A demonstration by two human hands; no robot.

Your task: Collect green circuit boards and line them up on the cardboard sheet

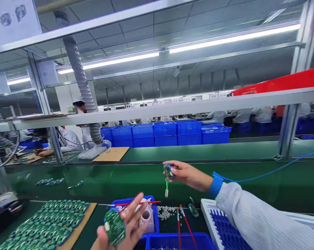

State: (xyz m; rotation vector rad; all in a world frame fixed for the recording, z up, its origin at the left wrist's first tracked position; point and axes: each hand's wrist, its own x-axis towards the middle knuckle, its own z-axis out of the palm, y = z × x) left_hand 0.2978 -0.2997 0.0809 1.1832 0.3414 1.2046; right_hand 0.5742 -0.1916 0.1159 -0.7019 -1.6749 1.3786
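Observation:
My left hand is low in the middle, holding a green circuit board at the thumb side, with the other fingers spread. A thin dark-red stick shows by its index finger; whether the hand holds it I cannot tell. My right hand, a blue strap on its wrist, pinches a smaller-looking circuit board over the green belt. From that board a small metal cylinder hangs on green wires. Below lies a blue tray with a white bottle in it.
Rows of circuit boards cover a cardboard sheet at left. Small pale parts, red-handled brushes and a blue bin lie in front. A white-edged rack stands right. A metal shelf rail crosses ahead.

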